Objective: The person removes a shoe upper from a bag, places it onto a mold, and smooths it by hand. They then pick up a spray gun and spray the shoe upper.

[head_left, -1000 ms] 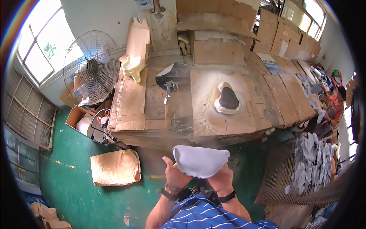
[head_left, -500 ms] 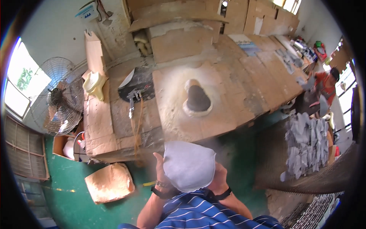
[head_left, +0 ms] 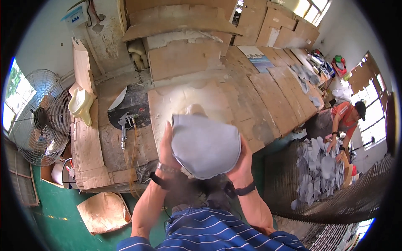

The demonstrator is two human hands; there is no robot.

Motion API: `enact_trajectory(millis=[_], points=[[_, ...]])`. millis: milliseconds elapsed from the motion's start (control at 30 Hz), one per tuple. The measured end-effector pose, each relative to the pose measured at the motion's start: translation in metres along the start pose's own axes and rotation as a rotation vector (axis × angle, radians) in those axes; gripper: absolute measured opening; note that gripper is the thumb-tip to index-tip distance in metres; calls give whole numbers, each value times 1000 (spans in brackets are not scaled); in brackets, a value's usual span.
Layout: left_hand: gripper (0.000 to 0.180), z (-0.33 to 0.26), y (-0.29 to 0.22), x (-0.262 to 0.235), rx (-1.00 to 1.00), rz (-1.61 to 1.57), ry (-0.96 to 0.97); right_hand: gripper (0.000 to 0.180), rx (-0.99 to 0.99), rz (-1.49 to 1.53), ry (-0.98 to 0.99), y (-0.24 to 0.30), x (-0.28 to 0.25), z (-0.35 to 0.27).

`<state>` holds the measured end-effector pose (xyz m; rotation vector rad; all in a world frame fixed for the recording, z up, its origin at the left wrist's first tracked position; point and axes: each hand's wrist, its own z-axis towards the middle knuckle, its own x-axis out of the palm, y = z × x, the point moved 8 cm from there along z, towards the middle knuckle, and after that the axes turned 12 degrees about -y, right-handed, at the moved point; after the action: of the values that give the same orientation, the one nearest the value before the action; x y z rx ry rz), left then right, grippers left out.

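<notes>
Between my two hands is a grey, rounded fabric-like piece (head_left: 205, 146) with a wavy near edge, its smooth face toward me. My left hand (head_left: 167, 148) grips its left side, and my right hand (head_left: 241, 165) holds the right side. Parts of the fingers are hidden behind the piece. It is held up over the near edge of the cardboard-covered table (head_left: 261, 113). Just beyond it a pale rounded block (head_left: 195, 109) shows on the table, mostly hidden. To the left of my left hand lies a metal spray gun (head_left: 125, 122) with a yellowish hose.
A large wire-caged fan (head_left: 41, 117) stands at the left, near a cream moulded form (head_left: 81, 104). A brown paper sack (head_left: 104, 212) lies on the green floor. At the right, a co-worker (head_left: 344, 121) bends over several grey pieces (head_left: 314, 167) on a dark mesh surface.
Both hands have raised the grey piece and moved it forward, from near my body to over the table's edge, where it covers the dark-topped form. The co-worker now reaches into the grey pieces.
</notes>
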<state>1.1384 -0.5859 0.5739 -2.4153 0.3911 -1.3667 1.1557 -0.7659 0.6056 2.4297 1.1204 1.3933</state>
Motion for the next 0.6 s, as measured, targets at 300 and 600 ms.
enact_trajectory(millis=[300, 600], points=[[58, 159, 90, -157, 59, 88, -399, 43, -56, -153, -148, -46, -121, 170], [57, 149, 103, -165, -30, 201, -648, 43, 179, -6, -254, -67, -175, 189]])
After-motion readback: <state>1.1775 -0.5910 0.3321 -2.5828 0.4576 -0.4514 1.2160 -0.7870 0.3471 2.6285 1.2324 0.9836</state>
